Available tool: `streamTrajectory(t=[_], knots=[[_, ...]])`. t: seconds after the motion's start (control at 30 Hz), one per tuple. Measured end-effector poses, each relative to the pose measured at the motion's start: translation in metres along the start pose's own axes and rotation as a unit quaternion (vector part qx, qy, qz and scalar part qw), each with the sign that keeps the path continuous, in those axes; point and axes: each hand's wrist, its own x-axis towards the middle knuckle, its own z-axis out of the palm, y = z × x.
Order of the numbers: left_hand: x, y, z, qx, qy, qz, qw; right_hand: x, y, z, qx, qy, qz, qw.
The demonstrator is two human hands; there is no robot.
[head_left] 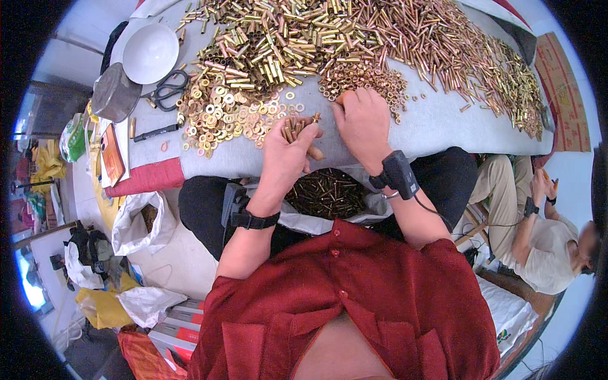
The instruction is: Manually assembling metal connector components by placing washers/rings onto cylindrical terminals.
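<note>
A bundle of short brass tubes (296, 128) is gripped in the left hand (286, 155), fingers curled round it so the pieces stay aligned, just above the near edge of the grey cloth-covered surface (437, 123). The right hand (362, 120) is laid flat, fingers pressed together on a small heap of brass nuts (364, 79), apparently raking them (nothing is pinched). Flat brass washers (221, 111) are spread alongside, longer shiny tubes (354, 31) behind. A white bag of dark metal pieces (326, 193) is kept in the lap, probably for catching.

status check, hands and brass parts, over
Left hand gripping bundle of brass tubes. Right hand fingers down on small brass rings. Nothing blocking.
</note>
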Motion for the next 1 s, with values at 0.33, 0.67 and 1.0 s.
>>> streamTrajectory(t=[0.33,0.67,1.0], knots=[[-0.001,0.002,0.0,0.041,-0.007,-0.002,0.999,-0.01,-0.012,-0.021,0.418,-0.082,0.206,0.881],[-0.004,-0.014,0.009,0.118,-0.021,0.079,0.99,-0.026,-0.015,-0.029,0.479,-0.061,0.203,0.852],[-0.005,-0.017,0.014,0.072,-0.046,0.079,0.993,-0.01,-0.006,-0.045,0.192,-0.092,0.054,0.975]])
